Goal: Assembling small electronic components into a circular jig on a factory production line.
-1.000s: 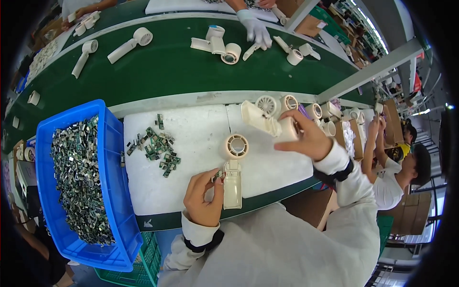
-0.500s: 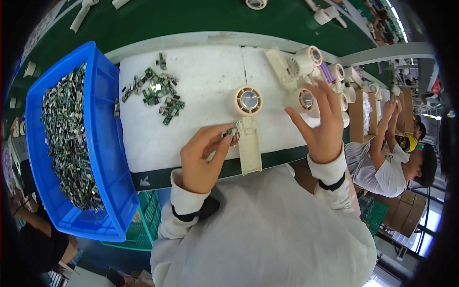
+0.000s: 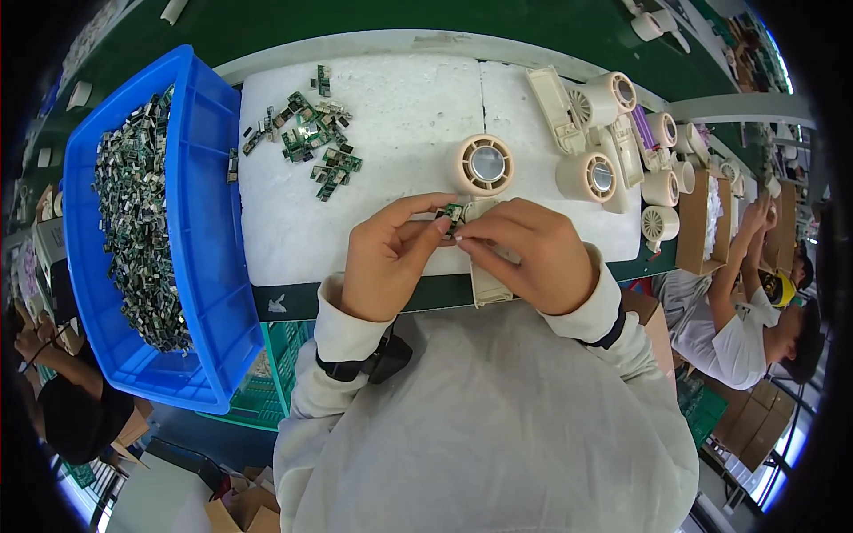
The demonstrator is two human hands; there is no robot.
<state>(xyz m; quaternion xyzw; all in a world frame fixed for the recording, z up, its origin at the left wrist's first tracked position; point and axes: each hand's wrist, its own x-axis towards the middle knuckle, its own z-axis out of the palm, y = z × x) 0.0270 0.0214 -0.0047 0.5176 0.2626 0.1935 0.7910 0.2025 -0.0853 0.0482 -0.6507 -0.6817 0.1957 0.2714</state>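
Observation:
My left hand (image 3: 384, 258) pinches a small green circuit board (image 3: 452, 214) between thumb and fingertips. Pressed together at the board's lower edge are the thumb and fingers of my right hand (image 3: 539, 253); anything between them is too small to make out. Beneath my right hand lies a cream handheld fan, its round head (image 3: 484, 164) pointing away from me, with a shiny disc in the middle. The fan's handle (image 3: 489, 286) reaches toward the table's front edge, partly covered by my right hand.
A blue bin (image 3: 191, 231) full of circuit boards stands at the left. Beside it, loose boards (image 3: 311, 129) lie in a pile on the white foam sheet (image 3: 391, 115). Several cream fan parts (image 3: 586, 176) crowd the right side, near a cardboard box (image 3: 704, 222). Other people work farther right and left.
My right hand, spread open near the fan parts at the right before, has come left to the circuit board and pinched its fingers. The whole view has shifted slightly.

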